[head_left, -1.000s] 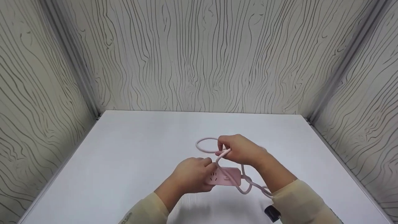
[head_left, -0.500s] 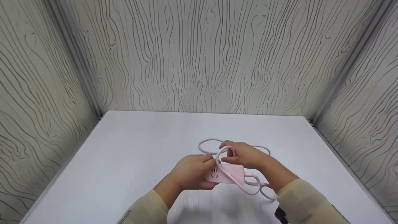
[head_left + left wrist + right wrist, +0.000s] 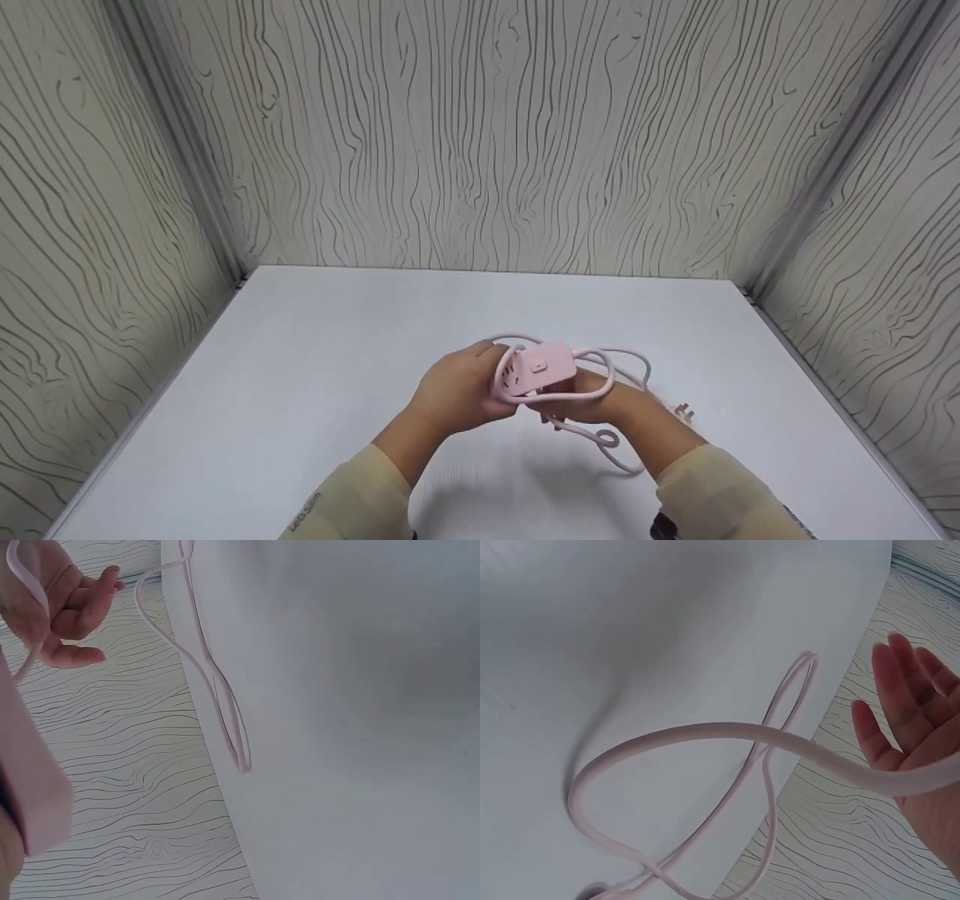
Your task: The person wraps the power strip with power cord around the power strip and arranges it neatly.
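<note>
Fingers of the left hand [image 3: 454, 390] are wrapped around one end of a pale pink, rounded-corner power strip [image 3: 556, 361], up above the tabletop. Right hand [image 3: 926, 724] is basically loose, fingers extended, palm showing. So that's two hands, one strip, one round pale pink cord [image 3: 705, 731] looping around it, and one metal-pronged plug [image 3: 682, 412] by the right forearm. Below: one plain white tabletop [image 3: 337, 337]. Past that, three off-white wood-grain walls [image 3: 450, 150] and two grey corner posts [image 3: 825, 169].
</note>
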`<state>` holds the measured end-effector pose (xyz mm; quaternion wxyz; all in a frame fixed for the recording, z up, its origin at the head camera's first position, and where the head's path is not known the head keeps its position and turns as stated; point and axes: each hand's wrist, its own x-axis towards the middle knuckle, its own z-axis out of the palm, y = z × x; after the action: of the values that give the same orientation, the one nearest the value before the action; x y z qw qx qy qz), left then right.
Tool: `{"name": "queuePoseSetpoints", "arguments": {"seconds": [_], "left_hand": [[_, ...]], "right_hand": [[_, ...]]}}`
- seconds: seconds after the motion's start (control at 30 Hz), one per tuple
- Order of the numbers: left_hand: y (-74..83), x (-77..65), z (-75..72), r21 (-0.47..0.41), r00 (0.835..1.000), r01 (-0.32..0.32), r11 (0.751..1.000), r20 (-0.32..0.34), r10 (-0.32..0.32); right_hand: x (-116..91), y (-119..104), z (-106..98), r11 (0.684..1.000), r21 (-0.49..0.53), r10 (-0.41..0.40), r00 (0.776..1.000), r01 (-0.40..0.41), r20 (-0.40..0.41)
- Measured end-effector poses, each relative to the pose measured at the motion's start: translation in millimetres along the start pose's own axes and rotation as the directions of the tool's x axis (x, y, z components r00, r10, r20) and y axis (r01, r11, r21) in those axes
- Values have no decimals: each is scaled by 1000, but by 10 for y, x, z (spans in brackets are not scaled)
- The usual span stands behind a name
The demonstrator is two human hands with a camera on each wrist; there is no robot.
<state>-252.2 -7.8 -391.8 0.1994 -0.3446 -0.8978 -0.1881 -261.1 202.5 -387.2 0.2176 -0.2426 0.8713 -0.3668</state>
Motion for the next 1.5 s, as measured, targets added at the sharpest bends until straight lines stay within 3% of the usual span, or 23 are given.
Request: {"name": "queuePoseSetpoints", "arguments": {"seconds": [0.27, 0.5, 0.77, 0.9, 1.13, 1.3, 1.4, 1.5], "left_hand": [[11, 42, -1, 8, 995, 98, 995, -31, -98], [19, 78, 27, 57, 980, 196, 979, -45, -194], [84, 74, 64, 60, 968, 249, 967, 20, -251], [88, 78, 59, 45, 950, 302, 952, 64, -305], [2, 65, 22, 2, 923, 379, 925, 71, -378], [-69, 62, -26, -11, 938, 346, 938, -20, -346], [-104, 61, -72, 22, 948, 315, 949, -61, -313], [-127, 65, -104, 75, 946, 322, 944, -70, -317]], "right_hand": [[15, -36, -11, 995, 73, 68, 995, -62, -70], [-37, -44, -103, 992, 50, 125, 984, -120, -129], [-127, -52, -147, 983, 13, 181, 971, -182, -158], [-161, -70, -160, 975, -66, 201, 967, -214, -158], [-190, 32, -137, 968, -231, 53, 979, -99, -197], [-239, 172, -87, 979, -205, -25, 978, -18, -206], [-254, 245, -54, 977, -213, -49, 970, -3, -236], [-254, 304, -22, 969, -247, -84, 963, 19, -255]]}}
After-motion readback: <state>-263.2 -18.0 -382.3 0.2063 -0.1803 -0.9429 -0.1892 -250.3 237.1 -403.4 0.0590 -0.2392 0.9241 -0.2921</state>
